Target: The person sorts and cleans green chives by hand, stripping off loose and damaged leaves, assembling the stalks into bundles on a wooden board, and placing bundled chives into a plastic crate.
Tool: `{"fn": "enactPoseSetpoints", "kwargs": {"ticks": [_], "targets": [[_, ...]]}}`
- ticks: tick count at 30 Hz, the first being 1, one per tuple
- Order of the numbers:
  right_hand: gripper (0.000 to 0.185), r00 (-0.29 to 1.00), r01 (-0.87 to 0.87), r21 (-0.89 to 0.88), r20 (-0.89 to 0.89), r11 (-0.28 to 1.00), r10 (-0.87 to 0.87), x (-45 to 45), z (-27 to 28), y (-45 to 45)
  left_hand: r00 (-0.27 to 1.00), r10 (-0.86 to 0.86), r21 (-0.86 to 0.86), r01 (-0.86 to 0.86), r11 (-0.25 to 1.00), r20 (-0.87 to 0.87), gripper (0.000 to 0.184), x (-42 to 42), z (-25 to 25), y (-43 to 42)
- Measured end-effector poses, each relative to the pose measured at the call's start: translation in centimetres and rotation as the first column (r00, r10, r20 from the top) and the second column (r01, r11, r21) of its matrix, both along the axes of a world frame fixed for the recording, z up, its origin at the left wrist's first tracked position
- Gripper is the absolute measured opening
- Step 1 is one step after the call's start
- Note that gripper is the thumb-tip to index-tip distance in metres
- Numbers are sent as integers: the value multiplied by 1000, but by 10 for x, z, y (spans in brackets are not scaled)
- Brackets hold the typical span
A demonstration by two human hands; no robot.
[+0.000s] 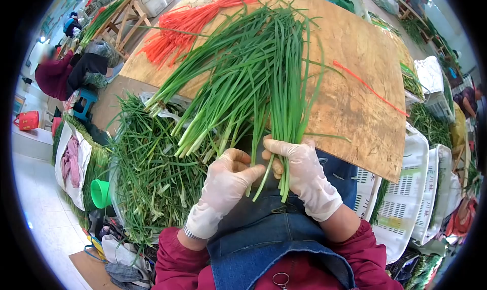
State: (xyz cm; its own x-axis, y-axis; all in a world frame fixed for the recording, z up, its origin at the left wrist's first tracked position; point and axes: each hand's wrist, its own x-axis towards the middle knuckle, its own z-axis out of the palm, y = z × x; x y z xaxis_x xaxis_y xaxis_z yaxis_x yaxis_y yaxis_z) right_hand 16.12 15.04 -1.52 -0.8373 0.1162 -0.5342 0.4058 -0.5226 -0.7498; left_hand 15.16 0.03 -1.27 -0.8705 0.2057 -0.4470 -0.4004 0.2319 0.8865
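Note:
My gloved right hand (299,168) is closed around the lower stalks of a bunch of garlic chives (288,97), with the pale cut ends hanging below the fingers. The leaves of that bunch stretch away over the wooden board. My gloved left hand (227,181) is beside it, thumb and fingers pinched on a thin chive stalk (254,148) at the bunch's left side. A looser pile of garlic chives (223,92) lies on the board to the left, its white ends over the near edge.
Red plastic ties (190,26) lie at the board's far left, and a single red tie (368,87) on the right of the wooden board (350,132). Chive trimmings (157,173) heap at my left. White crates (403,188) stand at right. A seated person (56,77) is far left.

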Motion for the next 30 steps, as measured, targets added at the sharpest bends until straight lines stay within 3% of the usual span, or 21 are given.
{"fn": "enactPoseSetpoints", "kwargs": {"ticks": [6, 10, 14, 17, 18, 22, 24, 26, 27, 28, 30], "targets": [[17, 1000, -31, 72, 3, 997, 31, 0, 0, 3, 986, 39, 199, -71, 977, 163, 12, -5, 2, -7], [13, 997, -35, 78, -70, 996, 40, -1, -4, -7, 989, 37, 286, -78, 955, 144, 13, -1, -8, -4], [12, 997, 17, -2, -75, 1000, -17, -3, -10, -11, 992, 80, 187, -97, 978, 96, 12, 5, 5, -1], [10, 998, 23, -24, -51, 999, -25, -3, -10, -11, 976, 186, 108, -174, 979, -112, 10, 16, 7, -1], [12, 999, 33, -52, -37, 998, -35, -2, -13, -9, 949, 298, 140, -282, 949, -106, 10, 23, 17, -1], [22, 1000, 13, -186, 5, 983, -12, -1, -17, 0, 706, 531, 202, -500, 842, -468, 10, 42, 19, -53], [26, 1000, 0, -223, -8, 975, -2, 0, -19, 4, 496, 635, 64, -756, 651, -592, 13, 41, 18, -90], [26, 1000, 11, -254, -4, 967, -12, 1, -19, 3, 535, 596, -151, -806, 572, -598, 13, 46, 1, -140], [25, 1000, 28, -254, 14, 967, -25, 3, -19, 3, 633, 444, -367, -752, 548, -634, 14, 49, -13, -162], [20, 1000, 0, -297, 27, 955, 9, 5, -20, 6, 693, 118, -614, -694, 376, -711, 14, 50, -22, -169], [17, 997, 43, -426, 82, 904, -9, 6, -19, 7, 579, -50, -522, -690, 501, -814, 14, 44, -12, -133]]}}
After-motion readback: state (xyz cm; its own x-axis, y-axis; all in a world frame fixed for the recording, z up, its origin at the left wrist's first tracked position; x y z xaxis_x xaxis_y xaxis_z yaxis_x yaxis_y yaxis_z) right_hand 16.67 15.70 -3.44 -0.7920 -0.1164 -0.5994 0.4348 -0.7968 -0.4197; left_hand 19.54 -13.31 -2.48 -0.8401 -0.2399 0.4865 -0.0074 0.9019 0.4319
